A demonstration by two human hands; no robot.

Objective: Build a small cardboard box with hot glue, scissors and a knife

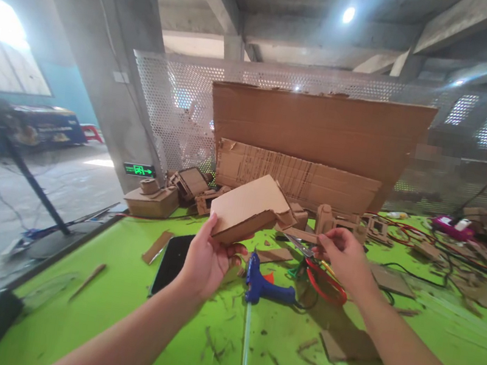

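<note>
My left hand [212,264] grips a box-like cardboard piece [251,205], tilted, with a flat top and a bent flap at its right end. To its right, my right hand [345,257] is closed in a pinch on the end of a narrow cardboard strip [302,235], which reaches toward the flap. Whether strip and flap touch I cannot tell. Red-handled scissors [324,286] lie beneath my right hand. Between the hands a blue glue gun [266,285] rests on its side, a clear glue stick [246,343] poking out of it. Beside my left wrist lies a dark phone [172,260], partly covered.
Cardboard scraps litter the green table [112,310]. Large cardboard sheets [317,123] lean on a perforated metal screen [169,93] at the back. Small cardboard models, a cardboard box [152,200] and a green exit sign [138,169] stand back left. Cables and a purple power strip [453,227] lie back right.
</note>
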